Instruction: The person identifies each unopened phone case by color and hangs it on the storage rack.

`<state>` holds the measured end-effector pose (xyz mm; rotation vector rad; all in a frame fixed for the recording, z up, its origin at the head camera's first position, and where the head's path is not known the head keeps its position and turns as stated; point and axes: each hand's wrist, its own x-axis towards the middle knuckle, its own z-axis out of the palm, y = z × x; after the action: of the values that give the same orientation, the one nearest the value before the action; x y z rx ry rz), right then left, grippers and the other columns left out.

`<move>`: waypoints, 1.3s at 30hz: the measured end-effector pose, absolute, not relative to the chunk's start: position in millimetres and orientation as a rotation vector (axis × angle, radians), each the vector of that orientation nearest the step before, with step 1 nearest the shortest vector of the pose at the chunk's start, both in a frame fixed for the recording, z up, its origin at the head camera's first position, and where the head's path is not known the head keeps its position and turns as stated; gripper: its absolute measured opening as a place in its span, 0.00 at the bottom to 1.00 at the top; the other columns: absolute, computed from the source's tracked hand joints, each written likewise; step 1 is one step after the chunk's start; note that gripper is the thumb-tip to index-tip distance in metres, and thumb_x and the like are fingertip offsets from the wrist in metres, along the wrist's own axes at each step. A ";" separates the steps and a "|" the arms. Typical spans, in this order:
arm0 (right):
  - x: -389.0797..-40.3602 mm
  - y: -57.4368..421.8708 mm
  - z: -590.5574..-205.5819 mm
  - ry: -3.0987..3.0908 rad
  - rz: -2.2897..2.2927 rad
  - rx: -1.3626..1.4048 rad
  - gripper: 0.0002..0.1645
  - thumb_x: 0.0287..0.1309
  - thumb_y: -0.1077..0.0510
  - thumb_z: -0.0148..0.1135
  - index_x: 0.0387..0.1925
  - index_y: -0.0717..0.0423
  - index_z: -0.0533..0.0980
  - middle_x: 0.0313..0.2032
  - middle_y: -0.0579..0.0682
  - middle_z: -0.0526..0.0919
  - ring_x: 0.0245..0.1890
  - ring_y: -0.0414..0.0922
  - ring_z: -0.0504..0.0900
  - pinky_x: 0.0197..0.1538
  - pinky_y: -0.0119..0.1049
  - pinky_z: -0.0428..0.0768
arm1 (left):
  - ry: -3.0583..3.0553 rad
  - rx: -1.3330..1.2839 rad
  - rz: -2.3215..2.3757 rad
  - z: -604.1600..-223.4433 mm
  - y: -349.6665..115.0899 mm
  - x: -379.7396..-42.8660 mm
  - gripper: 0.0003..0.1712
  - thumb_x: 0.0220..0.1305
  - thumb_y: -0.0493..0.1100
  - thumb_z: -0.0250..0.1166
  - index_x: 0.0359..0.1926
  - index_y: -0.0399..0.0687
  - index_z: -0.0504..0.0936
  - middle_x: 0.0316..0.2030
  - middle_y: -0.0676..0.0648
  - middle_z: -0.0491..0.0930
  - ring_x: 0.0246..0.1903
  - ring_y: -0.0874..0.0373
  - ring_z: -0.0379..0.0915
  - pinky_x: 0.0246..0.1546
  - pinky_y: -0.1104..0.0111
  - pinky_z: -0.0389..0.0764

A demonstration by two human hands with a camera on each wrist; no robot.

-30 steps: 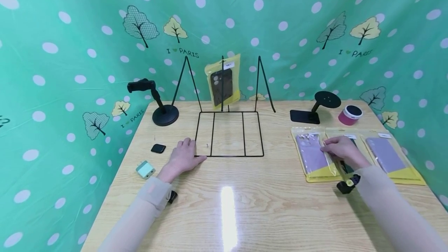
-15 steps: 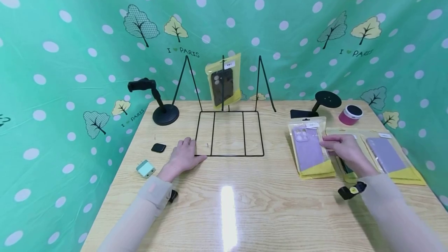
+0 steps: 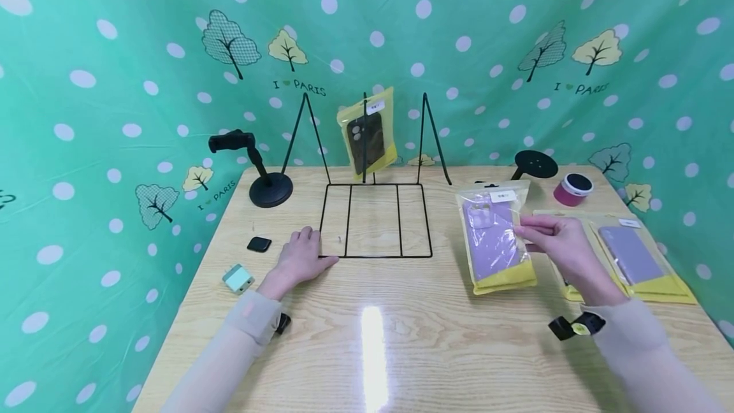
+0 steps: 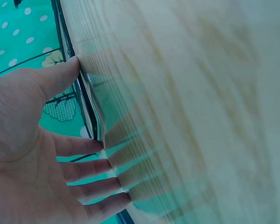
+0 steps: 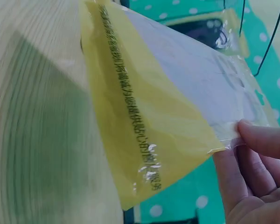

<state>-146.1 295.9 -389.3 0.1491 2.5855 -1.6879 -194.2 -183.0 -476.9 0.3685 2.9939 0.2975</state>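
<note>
In the head view my right hand point(image 3: 559, 244) pinches the right edge of a packet with a purple phone case point(image 3: 492, 238) inside. The clear packet has a yellow bottom and stands tilted up over the table. Its printed yellow corner fills much of the right wrist view, with thumb and fingers gripping the side. My left hand point(image 3: 301, 253) rests on the table at the front left corner of a black wire rack point(image 3: 373, 257), fingers spread, thumb by the front bar. Another packet, holding a black phone case point(image 3: 373, 142), hangs upright on the rack's middle prong.
Two more phone case packets point(image 3: 631, 253) lie at the right, partly behind my right hand. A black disc stand point(image 3: 536, 163) and a pink jar point(image 3: 573, 190) stand behind them. At the left are a black phone stand point(image 3: 271, 190), a small black object point(image 3: 259, 244) and a mint charger point(image 3: 237, 278).
My right hand has lifted the purple phone case packet off the table, tilting it up and bringing it slightly left and nearer. The left hand stays in place.
</note>
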 end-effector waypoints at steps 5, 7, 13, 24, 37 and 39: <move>-137.3 281.0 -378.7 2.590 -1.790 0.067 0.30 0.58 0.51 0.67 0.54 0.69 0.74 0.38 0.40 0.84 0.37 0.38 0.83 0.39 0.34 0.80 | 2.994 0.364 0.302 -477.8 -183.1 -195.3 0.46 0.60 0.65 0.61 0.61 0.28 0.67 0.60 0.29 0.63 0.54 0.34 0.62 0.45 0.45 0.72; -134.2 275.2 -376.4 2.599 -1.808 0.023 0.28 0.58 0.52 0.67 0.52 0.69 0.76 0.38 0.42 0.85 0.37 0.39 0.84 0.39 0.34 0.80 | 2.994 0.363 0.300 -477.9 -183.1 -195.5 0.47 0.60 0.65 0.61 0.61 0.28 0.67 0.60 0.29 0.63 0.55 0.34 0.62 0.45 0.45 0.71; -124.8 260.2 -369.3 2.665 -1.790 -0.038 0.27 0.58 0.52 0.67 0.51 0.70 0.76 0.39 0.44 0.85 0.37 0.39 0.84 0.38 0.33 0.80 | 2.988 0.360 0.301 -476.2 -182.4 -194.8 0.47 0.60 0.66 0.61 0.62 0.28 0.66 0.60 0.29 0.62 0.55 0.34 0.61 0.46 0.44 0.71; -110.9 239.6 -362.1 2.730 -1.833 -0.166 0.19 0.56 0.59 0.68 0.46 0.69 0.80 0.36 0.51 0.86 0.33 0.42 0.85 0.36 0.34 0.81 | 2.976 0.358 0.292 -476.1 -182.2 -193.9 0.48 0.60 0.66 0.60 0.63 0.28 0.65 0.62 0.29 0.61 0.57 0.34 0.60 0.47 0.44 0.70; -105.6 225.9 -351.0 2.701 -1.905 -0.205 0.19 0.57 0.60 0.67 0.47 0.70 0.79 0.37 0.51 0.86 0.34 0.42 0.85 0.36 0.33 0.81 | 2.985 0.363 0.308 -476.7 -182.7 -193.8 0.47 0.60 0.65 0.61 0.62 0.28 0.66 0.60 0.29 0.62 0.55 0.34 0.61 0.45 0.45 0.72; -106.4 224.3 -350.7 2.701 -1.897 -0.190 0.20 0.57 0.59 0.67 0.47 0.69 0.79 0.38 0.51 0.86 0.34 0.43 0.85 0.37 0.33 0.81 | 2.987 0.361 0.309 -476.8 -182.8 -193.9 0.47 0.60 0.65 0.61 0.62 0.28 0.66 0.60 0.29 0.63 0.55 0.34 0.62 0.45 0.45 0.71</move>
<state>-106.4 224.3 -350.7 -0.1901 2.7013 -1.8967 -193.9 -182.8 -476.8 0.3615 2.9873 0.3088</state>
